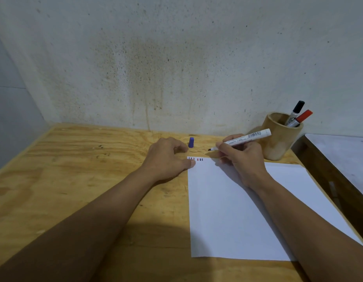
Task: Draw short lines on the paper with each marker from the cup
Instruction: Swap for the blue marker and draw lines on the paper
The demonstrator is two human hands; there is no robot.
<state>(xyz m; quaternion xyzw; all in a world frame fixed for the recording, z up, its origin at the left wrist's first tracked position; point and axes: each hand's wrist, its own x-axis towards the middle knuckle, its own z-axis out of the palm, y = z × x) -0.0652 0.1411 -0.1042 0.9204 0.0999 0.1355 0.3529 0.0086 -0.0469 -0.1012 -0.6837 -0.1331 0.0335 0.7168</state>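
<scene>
A white sheet of paper (237,210) lies on the wooden table (85,169), with several short dark, red and blue lines (195,159) at its top left corner. My right hand (239,157) holds an uncapped white marker (245,138), its tip lifted just beyond the paper's top edge. My left hand (168,157) rests on the table with its thumb pressing the paper's corner, fingers curled and holding nothing. A blue cap (191,142) stands upright just past my left fingers. The wooden cup (280,137) at the back right holds a black-capped marker (295,112) and a red-capped marker (301,118).
A stained grey wall (176,68) rises right behind the table. To the right, past a dark gap, lies a second pale surface (343,155). The table's left part is bare wood.
</scene>
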